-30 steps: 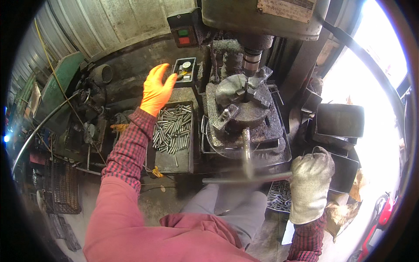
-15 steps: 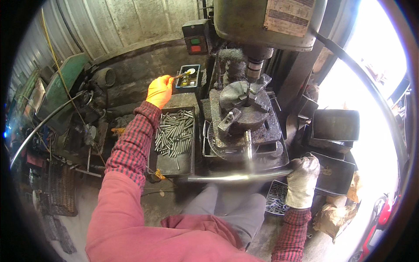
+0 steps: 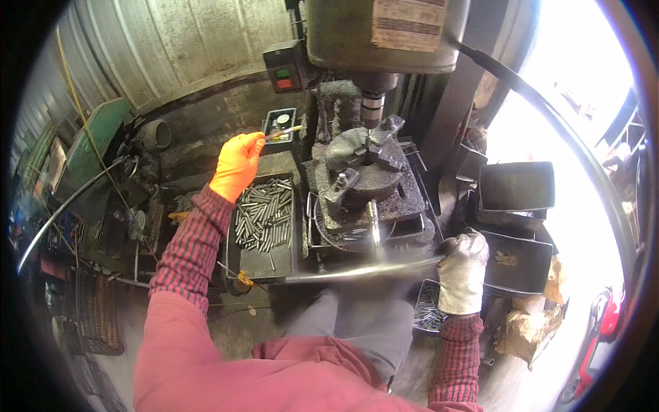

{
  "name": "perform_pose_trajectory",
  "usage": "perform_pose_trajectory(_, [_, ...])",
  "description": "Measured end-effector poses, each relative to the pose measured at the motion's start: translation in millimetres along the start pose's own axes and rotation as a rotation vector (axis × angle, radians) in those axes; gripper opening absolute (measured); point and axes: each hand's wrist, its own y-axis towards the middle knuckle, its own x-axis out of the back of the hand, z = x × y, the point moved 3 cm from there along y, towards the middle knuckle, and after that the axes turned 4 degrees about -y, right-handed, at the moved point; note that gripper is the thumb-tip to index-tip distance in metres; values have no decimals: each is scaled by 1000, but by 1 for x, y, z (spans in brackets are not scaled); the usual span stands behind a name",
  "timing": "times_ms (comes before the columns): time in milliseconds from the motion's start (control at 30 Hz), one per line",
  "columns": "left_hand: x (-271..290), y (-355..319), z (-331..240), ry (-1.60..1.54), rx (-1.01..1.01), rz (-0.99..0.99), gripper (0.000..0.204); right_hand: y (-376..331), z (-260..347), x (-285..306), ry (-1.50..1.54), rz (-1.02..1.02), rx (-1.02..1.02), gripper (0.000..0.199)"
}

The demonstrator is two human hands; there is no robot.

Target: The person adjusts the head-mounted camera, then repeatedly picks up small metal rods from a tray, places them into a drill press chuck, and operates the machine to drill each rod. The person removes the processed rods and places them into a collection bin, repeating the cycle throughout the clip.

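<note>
My left hand point(image 3: 237, 167), in an orange glove, pinches a thin brush point(image 3: 283, 132) with a yellowish tip. The brush reaches across the near end of a small open box point(image 3: 269, 122) with a round pale thing inside. My right hand point(image 3: 463, 272), in a whitish work glove, is closed round the right end of a long metal bar point(image 3: 336, 276), which is blurred in places. A shorter rod point(image 3: 374, 223) runs from the bar up to a round chuck point(image 3: 374, 180) on the machine table. Above the chuck stands a drill spindle point(image 3: 373, 108).
Left of the machine, a dark tray point(image 3: 255, 264) holds many short metal pins point(image 3: 264, 218). Another small tray of metal pieces point(image 3: 429, 312) sits below my right hand. Dark bins point(image 3: 516, 185) are stacked at right. A switch box point(image 3: 283, 69) stands behind.
The brush tip has moved from over the small box to its right side, toward the machine. My right hand still grips the bar. The whole view has shifted slightly.
</note>
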Motion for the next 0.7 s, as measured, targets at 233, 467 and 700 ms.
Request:
perform_pose_trajectory(233, [-42, 1, -93, -344, -49, 41, 24, 1, -3, -9, -62, -1, 89, 16])
perform_pose_trajectory(467, [-45, 6, -78, -257, -116, 33, 23, 2, -12, 17, 294, 98, 71, 38])
perform_pose_trajectory(700, [-18, -3, 34, 31, 91, 31, 21, 13, -106, 186, 1664, -789, -258, 40])
